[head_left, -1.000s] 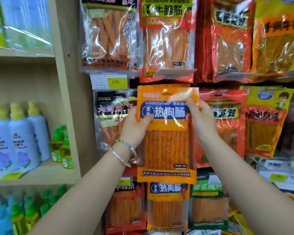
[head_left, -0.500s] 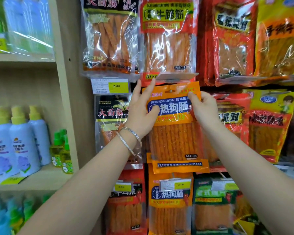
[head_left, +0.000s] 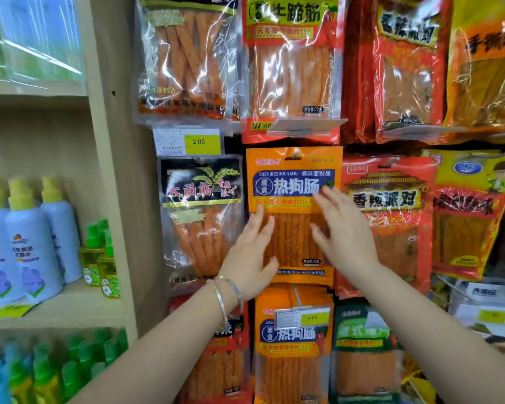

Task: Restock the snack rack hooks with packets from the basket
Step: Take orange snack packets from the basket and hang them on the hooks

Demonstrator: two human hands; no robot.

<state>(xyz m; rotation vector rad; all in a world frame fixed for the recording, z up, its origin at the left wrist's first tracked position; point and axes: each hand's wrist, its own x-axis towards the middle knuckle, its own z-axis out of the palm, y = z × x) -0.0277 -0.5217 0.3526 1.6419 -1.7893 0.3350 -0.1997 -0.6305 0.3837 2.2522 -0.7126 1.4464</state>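
An orange snack packet (head_left: 293, 182) with a blue label hangs on a rack hook (head_left: 295, 154) in the middle row. My left hand (head_left: 252, 255) lies flat with straight fingers against the packet's lower left part. My right hand (head_left: 343, 228) is spread with straight fingers over its right side, near the blue label. Neither hand grips the packet. The basket is out of view.
Other snack packets hang all around: a black-labelled one (head_left: 200, 211) to the left, a red one (head_left: 388, 217) to the right, another orange one (head_left: 293, 345) below with a price tag (head_left: 302, 317). A wooden shelf (head_left: 56, 304) with spray bottles (head_left: 31, 243) stands at left.
The orange packet went up onto the hook and now hangs by itself. Both hands let go of its top and slid down, flat over its front.
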